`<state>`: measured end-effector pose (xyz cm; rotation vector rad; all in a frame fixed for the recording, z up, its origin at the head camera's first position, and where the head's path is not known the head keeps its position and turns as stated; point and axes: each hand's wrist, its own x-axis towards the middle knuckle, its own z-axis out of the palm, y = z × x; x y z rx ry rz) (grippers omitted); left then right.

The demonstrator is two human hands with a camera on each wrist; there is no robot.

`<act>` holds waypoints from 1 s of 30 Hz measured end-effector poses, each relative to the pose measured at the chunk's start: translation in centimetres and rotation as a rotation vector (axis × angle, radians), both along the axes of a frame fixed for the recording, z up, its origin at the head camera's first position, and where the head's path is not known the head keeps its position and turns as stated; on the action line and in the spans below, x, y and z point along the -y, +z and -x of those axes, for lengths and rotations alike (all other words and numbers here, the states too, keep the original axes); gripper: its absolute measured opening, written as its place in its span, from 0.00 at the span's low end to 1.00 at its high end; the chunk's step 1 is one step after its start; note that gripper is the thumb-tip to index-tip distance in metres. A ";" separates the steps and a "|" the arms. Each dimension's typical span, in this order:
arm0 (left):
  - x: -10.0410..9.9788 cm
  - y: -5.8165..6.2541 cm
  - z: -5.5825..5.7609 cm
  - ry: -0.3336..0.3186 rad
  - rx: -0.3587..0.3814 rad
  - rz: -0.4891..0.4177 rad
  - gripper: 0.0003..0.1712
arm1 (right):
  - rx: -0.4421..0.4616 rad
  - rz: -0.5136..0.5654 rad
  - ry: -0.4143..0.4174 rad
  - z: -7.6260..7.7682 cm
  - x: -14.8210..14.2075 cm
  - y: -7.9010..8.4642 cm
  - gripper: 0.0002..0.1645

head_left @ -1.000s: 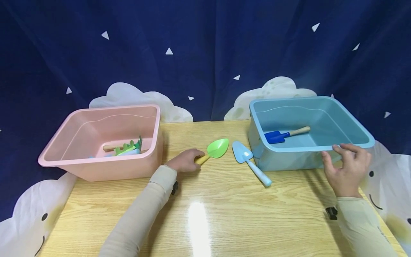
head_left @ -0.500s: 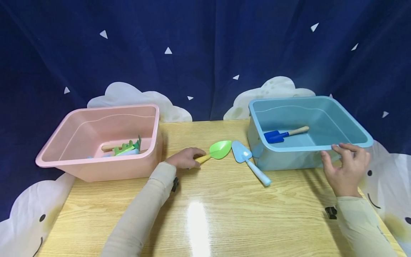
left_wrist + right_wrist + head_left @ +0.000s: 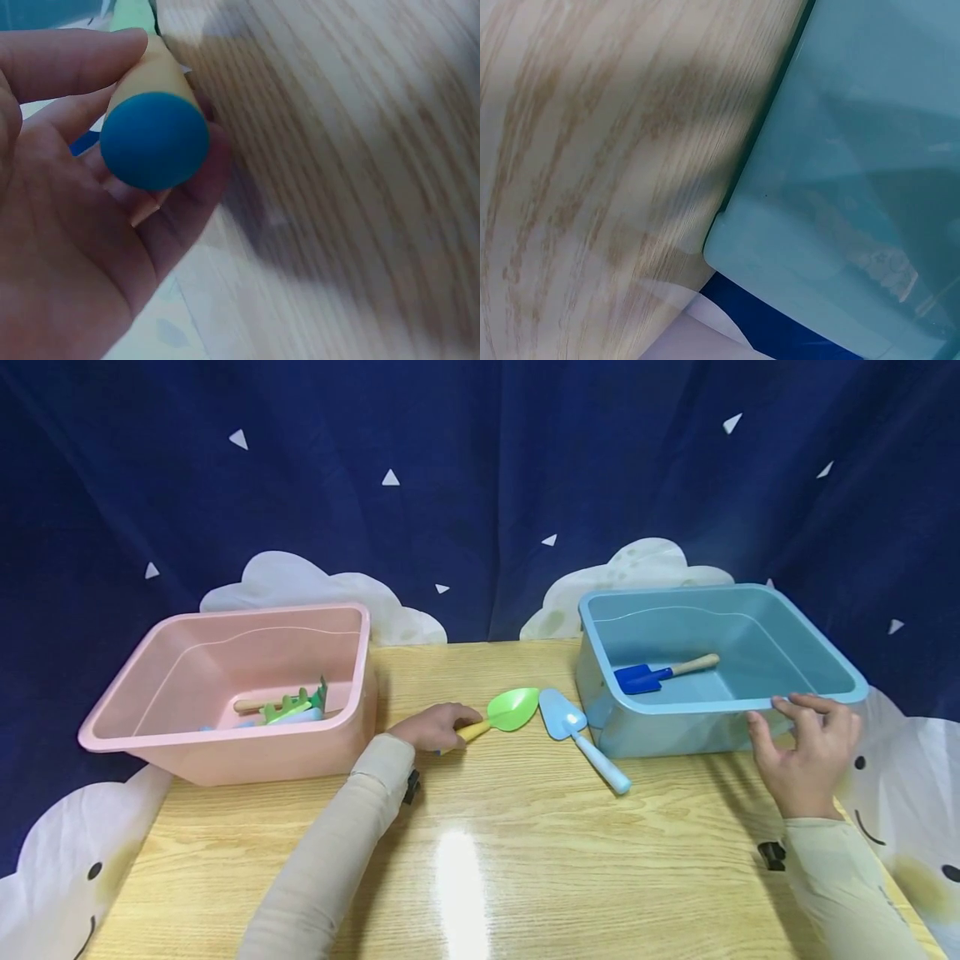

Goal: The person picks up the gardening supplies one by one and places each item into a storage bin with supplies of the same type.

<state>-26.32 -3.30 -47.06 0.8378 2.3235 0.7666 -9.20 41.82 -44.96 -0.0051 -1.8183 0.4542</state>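
In the head view my left hand (image 3: 433,727) holds a small trowel by its yellow handle. The trowel's green leaf-shaped blade (image 3: 513,709) points away to the right, its tip right at the blade of a light blue trowel (image 3: 592,753) lying on the table. The left wrist view shows the handle's round blue end (image 3: 154,141), with thumb and fingers around the yellow part. My right hand (image 3: 813,756) rests its fingertips on the front rim of a blue bin (image 3: 675,732), thumb apart. Its fingers are outside the right wrist view, where the bin wall (image 3: 802,217) fills the right side.
Inside the blue bin lies a dark blue shovel (image 3: 641,678) with a wooden handle. A pink bin (image 3: 262,760) stands at the left, containing a green rake (image 3: 288,705) and other light blue and green tools. Behind the wooden table (image 3: 555,868) hangs a dark blue curtain (image 3: 480,502).
The green trowel has shifted slightly to the right, bringing its tip to the light blue trowel, and its handle's blue end now shows. My right hand stays at the bin rim.
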 end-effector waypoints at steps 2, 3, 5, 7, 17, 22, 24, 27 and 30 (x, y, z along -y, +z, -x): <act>0.0 0.1 0.1 -0.001 0.017 0.002 0.32 | 0.007 -0.002 -0.002 0.0 -0.1 0.0 0.44; 0.0 0.1 0.1 -0.001 0.024 0.004 0.32 | 0.014 -0.003 -0.001 0.0 -0.2 -0.1 0.44; 0.0 0.2 0.1 0.001 0.041 0.014 0.33 | 0.031 -0.006 -0.001 0.0 -0.3 -0.2 0.44; 0.0 0.3 0.1 -0.003 0.055 0.024 0.34 | 0.051 -0.011 -0.003 -0.1 -0.4 -0.2 0.44; 0.2 0.8 0.2 -0.086 0.085 0.024 0.34 | 0.071 -0.016 -0.005 -0.3 0.0 0.1 0.45; 0.5 0.6 0.4 -0.091 0.096 0.029 0.33 | 0.099 -0.017 -0.007 -0.4 0.2 0.3 0.46; 0.5 0.6 0.4 -0.090 0.097 0.035 0.33 | 0.096 -0.018 -0.007 -0.4 0.1 0.2 0.46; 0.4 0.8 0.3 -0.090 0.105 0.046 0.35 | 0.082 -0.022 -0.006 -0.3 0.0 0.2 0.45; 0.3 1.0 0.3 -0.083 0.120 0.066 0.37 | 0.084 -0.028 -0.006 -0.3 -0.3 0.1 0.45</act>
